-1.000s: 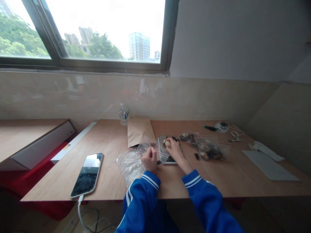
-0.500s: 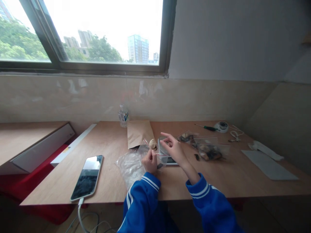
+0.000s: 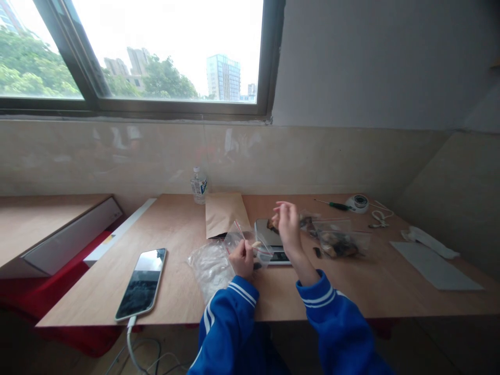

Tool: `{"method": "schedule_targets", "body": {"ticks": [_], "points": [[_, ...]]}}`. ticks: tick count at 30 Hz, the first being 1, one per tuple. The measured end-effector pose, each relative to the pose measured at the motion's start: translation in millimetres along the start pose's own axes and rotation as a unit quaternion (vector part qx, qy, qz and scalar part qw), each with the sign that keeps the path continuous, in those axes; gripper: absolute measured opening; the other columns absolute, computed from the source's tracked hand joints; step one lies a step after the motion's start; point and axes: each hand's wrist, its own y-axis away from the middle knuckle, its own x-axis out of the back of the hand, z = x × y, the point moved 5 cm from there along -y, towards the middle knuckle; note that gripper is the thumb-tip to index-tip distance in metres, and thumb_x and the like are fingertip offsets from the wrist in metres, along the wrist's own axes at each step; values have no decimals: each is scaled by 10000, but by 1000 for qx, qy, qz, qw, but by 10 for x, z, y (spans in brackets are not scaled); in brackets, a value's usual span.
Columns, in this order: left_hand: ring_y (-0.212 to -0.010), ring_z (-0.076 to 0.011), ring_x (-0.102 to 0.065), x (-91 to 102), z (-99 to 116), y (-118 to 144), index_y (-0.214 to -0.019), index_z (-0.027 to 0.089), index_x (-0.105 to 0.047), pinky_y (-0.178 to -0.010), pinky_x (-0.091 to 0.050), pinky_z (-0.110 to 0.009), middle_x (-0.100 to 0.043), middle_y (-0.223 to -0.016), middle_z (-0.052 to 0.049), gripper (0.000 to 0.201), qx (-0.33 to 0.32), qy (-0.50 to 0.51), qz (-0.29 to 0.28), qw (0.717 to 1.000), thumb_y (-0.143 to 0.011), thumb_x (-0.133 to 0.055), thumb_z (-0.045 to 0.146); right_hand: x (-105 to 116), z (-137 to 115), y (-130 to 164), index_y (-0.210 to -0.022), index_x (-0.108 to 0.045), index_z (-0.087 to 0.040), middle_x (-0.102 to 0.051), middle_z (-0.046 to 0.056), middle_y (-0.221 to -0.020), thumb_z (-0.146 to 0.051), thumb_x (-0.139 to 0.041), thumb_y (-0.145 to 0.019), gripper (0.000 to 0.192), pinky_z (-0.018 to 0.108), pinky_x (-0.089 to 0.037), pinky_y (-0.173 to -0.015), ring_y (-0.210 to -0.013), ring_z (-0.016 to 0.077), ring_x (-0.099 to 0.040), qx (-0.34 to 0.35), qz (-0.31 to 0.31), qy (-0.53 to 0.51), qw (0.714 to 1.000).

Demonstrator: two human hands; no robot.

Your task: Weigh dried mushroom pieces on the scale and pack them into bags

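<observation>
My left hand (image 3: 242, 258) is closed on the edge of a clear zip bag (image 3: 266, 252) with a red stripe at its mouth. Inside or just behind the plastic shows a pale piece (image 3: 257, 244), and a dark piece lies lower in the bag. Over a flat digital scale (image 3: 263, 226), my right hand (image 3: 288, 226) is raised with bent fingers. A dried brown piece (image 3: 271, 225) sits against those fingers, seemingly gripped; the thumb is hidden. The bag overlaps the scale's front left corner.
Crumpled clear bags (image 3: 211, 268) and a brown paper pouch (image 3: 225, 214) lie left of the scale. Filled zip bags (image 3: 339, 242) are to its right, by a small dark piece (image 3: 317, 252). A phone (image 3: 142, 284), bottle (image 3: 199, 186), screwdriver (image 3: 338, 206) and white camera (image 3: 357, 203) are also there.
My right hand has turned up and moved slightly right and away from the bag, its fingers curling by the brown piece. The pale piece has dropped lower at the bag's mouth.
</observation>
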Motion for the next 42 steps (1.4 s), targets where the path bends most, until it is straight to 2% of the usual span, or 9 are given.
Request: {"method": "schedule_targets", "body": {"ticks": [3, 8, 12, 17, 21, 33, 38, 40, 42], "points": [[-426, -69, -320, -1, -13, 2, -523, 188, -377, -461, -273, -205, -331, -446, 61, 369, -2, -3, 2, 1000, -870, -400, 310, -124, 40, 38, -1043, -559, -196, -584, 109, -1067, -440, -442, -870, 321, 361, -473, -842, -933, 193, -575, 48, -77, 88, 992], [-427, -71, -315, -17, -46, 4, -524, 190, -359, -461, -264, -207, -299, -448, 65, 377, 7, 5, 1, 1000, -875, -398, 319, 209, 404, -75, -1041, -605, -177, -565, 142, -1116, -316, -416, -868, 291, 441, -371, -989, -1129, 250, -486, 116, -54, 245, 961], [-427, -72, -314, -32, -44, 6, -526, 191, -348, -460, -261, -206, -294, -448, 67, 371, 3, 8, -10, 1000, -867, -412, 321, 334, 842, -150, -1197, -555, -203, -460, 149, -1302, -354, -530, -818, 409, 495, -323, -1006, -1254, 302, -379, 100, -113, 361, 920], [-425, -71, -308, -16, -14, 3, -523, 192, -328, -458, -262, -205, -278, -451, 68, 378, 2, 8, -6, 1000, -867, -414, 324, 184, 1076, -134, -1253, -529, -220, -531, 130, -1215, -338, -535, -835, 434, 465, -359, -942, -1132, 299, -459, 108, -222, 439, 864], [-424, -69, -298, -1, 12, -5, -514, 191, -325, -452, -256, -208, -269, -449, 68, 378, 1, 3, 3, 1000, -860, -418, 311, 146, 1090, -165, -1119, -621, -193, -573, 128, -1024, -242, -451, -879, 298, 395, -405, -865, -977, 258, -513, 134, -233, 463, 845], [-423, -72, -309, -4, 17, -15, -519, 194, -340, -453, -260, -211, -293, -444, 64, 379, 1, 2, -10, 1000, -859, -411, 346, 183, 1070, -147, -968, -626, -168, -574, 85, -966, -170, -468, -831, 209, 341, -439, -862, -942, 210, -561, 142, -240, 386, 879], [-432, -71, -313, -5, 13, -15, -510, 191, -342, -458, -258, -211, -304, -450, 63, 378, -7, -1, -3, 1000, -857, -419, 321, 283, 910, -215, -912, -623, -155, -623, 92, -922, -230, -491, -800, 189, 377, -447, -854, -896, 218, -575, 107, -146, 271, 945], [-431, -70, -315, -6, 9, -15, -510, 191, -347, -458, -257, -212, -309, -450, 63, 373, -8, -3, -6, 1000, -855, -420, 314, 303, 790, -283, -866, -629, -156, -645, 88, -878, -307, -519, -789, 201, 368, -472, -796, -837, 211, -586, 53, -80, 177, 980], [-429, -70, -315, -8, 0, -12, -513, 192, -348, -455, -256, -213, -308, -449, 63, 371, -5, -4, -9, 1000, -855, -418, 318, 248, 682, -325, -857, -632, -163, -660, 71, -821, -386, -539, -780, 254, 318, -494, -669, -736, 184, -595, -49, -58, 45, 996]]}}
